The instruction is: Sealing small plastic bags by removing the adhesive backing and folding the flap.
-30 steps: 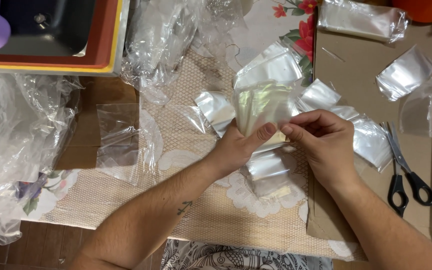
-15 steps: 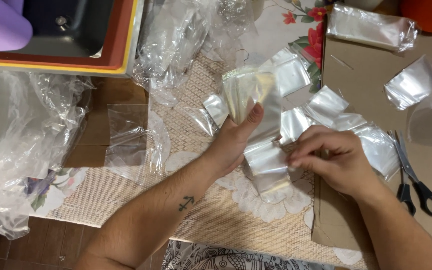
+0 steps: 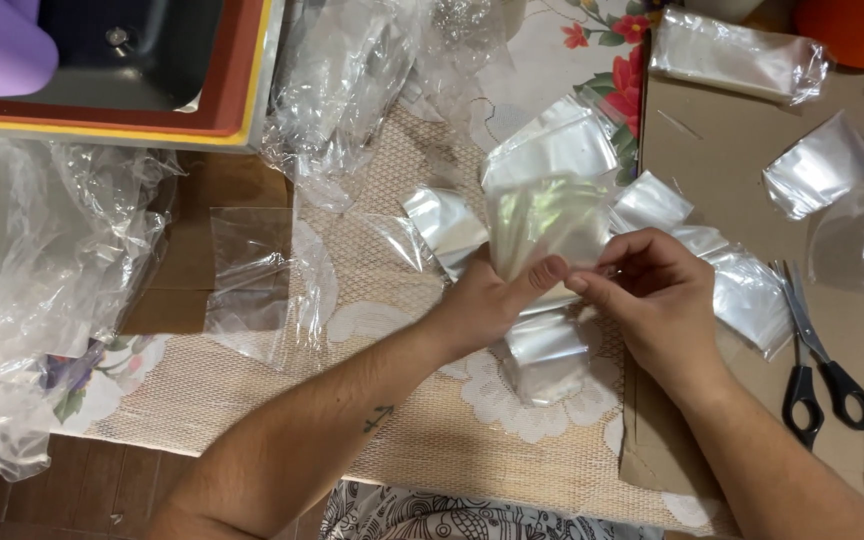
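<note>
Clear plastic bags sit stacked in left hand, thumb clamping; right hand pinches the edge, best to peel one layer slowly, scissors idle nearby

right: scissors block — left: crumpled plastic — near edge open

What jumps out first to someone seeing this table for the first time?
At the centre, the left hand and right hand pinch a small stack of clear plastic bags between them, with more shiny bags fanned around. Black-handled scissors lie at the right on brown cardboard, and crumpled plastic film heaps at the left.
</note>
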